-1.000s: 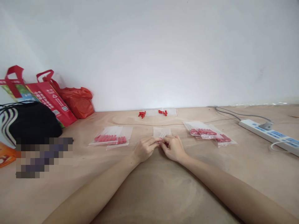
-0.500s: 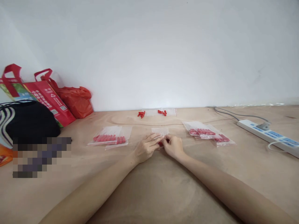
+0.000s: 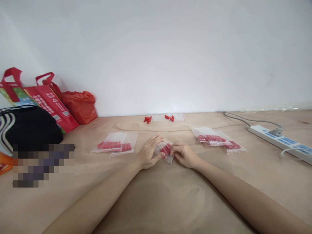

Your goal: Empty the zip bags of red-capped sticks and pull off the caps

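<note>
Between my hands a small clear zip bag (image 3: 167, 157) lies tilted on the wooden table, with several red tube-shaped pieces (image 3: 166, 149) inside. My left hand (image 3: 149, 153) is at the bag's left side, its fingers stretched out and thumb apart. On the right edge of the bag, my right hand (image 3: 184, 154) has its fingers curled in a pinch. Filled bags (image 3: 110, 145) with red pieces lie overlapped to the left. More filled bags (image 3: 212, 138) overlap to the right.
Near the wall are loose red pieces (image 3: 147, 120) and flat clear bags (image 3: 158, 117). A white power strip (image 3: 280, 139) with grey cable stands at right. Red shopping bags (image 3: 55, 105), a red plastic bag (image 3: 79, 105) and a black drawstring bag (image 3: 31, 130) crowd the left.
My left hand has come off the bag's top and spread leftward, uncovering the red pieces. The bag has turned and slid slightly nearer, with my right hand still at its edge.
</note>
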Tool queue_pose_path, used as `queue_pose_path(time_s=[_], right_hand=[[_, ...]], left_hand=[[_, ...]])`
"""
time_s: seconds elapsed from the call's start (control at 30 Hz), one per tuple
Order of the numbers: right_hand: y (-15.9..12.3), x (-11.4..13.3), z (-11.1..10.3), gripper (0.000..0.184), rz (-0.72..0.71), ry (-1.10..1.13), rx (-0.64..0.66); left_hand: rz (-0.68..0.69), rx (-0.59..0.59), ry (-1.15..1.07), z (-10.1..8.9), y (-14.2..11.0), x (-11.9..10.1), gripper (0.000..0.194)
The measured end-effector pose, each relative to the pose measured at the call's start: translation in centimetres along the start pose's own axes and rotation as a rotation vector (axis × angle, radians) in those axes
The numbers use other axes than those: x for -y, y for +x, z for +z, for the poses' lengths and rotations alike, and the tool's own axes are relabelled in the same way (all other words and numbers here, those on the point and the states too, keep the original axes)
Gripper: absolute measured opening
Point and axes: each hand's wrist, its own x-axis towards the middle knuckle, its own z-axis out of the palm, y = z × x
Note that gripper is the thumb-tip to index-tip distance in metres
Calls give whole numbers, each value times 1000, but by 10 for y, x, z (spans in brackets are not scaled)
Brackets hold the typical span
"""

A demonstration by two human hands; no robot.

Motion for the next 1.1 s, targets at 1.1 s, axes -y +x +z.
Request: queue_pose_path(time_s=[1.1], right_hand=[[3, 0, -2, 34, 203, 87, -4]], left_hand=[[-217, 147, 83, -1, -5, -2, 41]])
